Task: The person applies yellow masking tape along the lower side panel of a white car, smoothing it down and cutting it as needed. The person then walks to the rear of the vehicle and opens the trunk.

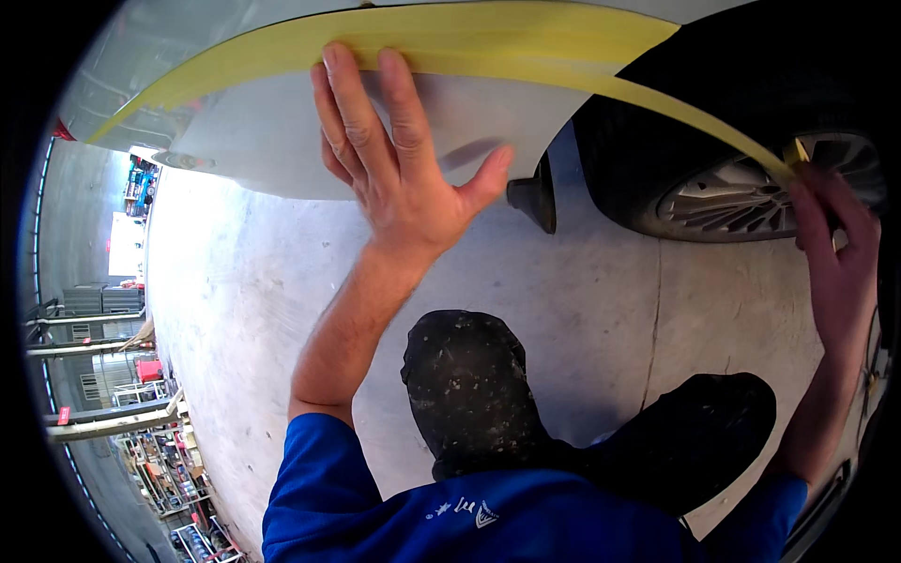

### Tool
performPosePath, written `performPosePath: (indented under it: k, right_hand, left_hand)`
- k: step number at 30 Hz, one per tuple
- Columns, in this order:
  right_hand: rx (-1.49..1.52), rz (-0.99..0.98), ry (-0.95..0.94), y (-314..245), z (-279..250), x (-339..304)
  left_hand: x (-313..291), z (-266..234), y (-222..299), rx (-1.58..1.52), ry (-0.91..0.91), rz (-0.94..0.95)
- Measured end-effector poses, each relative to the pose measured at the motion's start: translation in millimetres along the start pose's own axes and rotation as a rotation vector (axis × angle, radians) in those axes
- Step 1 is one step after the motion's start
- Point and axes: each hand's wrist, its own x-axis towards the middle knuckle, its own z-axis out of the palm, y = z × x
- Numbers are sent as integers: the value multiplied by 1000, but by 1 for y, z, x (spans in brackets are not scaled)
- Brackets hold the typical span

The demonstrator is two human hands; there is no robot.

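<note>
Yellow masking tape (526, 36) covers a broad curved band along a pale car body panel (253, 136). My left hand (394, 159) lies open against the panel, its fingertips on the tape's lower edge and its thumb spread to the right. From the band's right end a loose strip of tape (704, 117) runs taut past the panel's edge, across the wheel opening. At its far end my right hand (835, 220) is closed on the strip, beside the wheel; a small yellow piece (796, 150) sticks up at the fingers. Part of the right hand is in shadow.
A wheel with a multi-spoke rim (732, 197) stands at the right under the panel. A dark mud flap (535, 197) hangs beside it. My knees in dark trousers (469, 385) are bent above the concrete floor (253, 281). Shelves with several containers (169, 469) line the far left.
</note>
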Motion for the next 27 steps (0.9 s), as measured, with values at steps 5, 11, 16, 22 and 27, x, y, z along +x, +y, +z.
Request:
performPosePath:
  k: [5,11,16,22,27]
  right_hand:
    - [-14,140,6,-4,-1,10]
    - [-4,152,-7,-6,-3,19]
    - [85,161,-60,-8,-1,22]
    - [70,184,-12,-12,2,20]
    - [70,178,-1,-9,-1,24]
  left_hand:
    - [3,1,20,-33,-27,-22]
    - [2,7,42,5,-3,35]
    - [19,-7,64,-159,31,184]
    - [51,6,5,-233,351,157]
    - [56,10,6,-237,322,184]
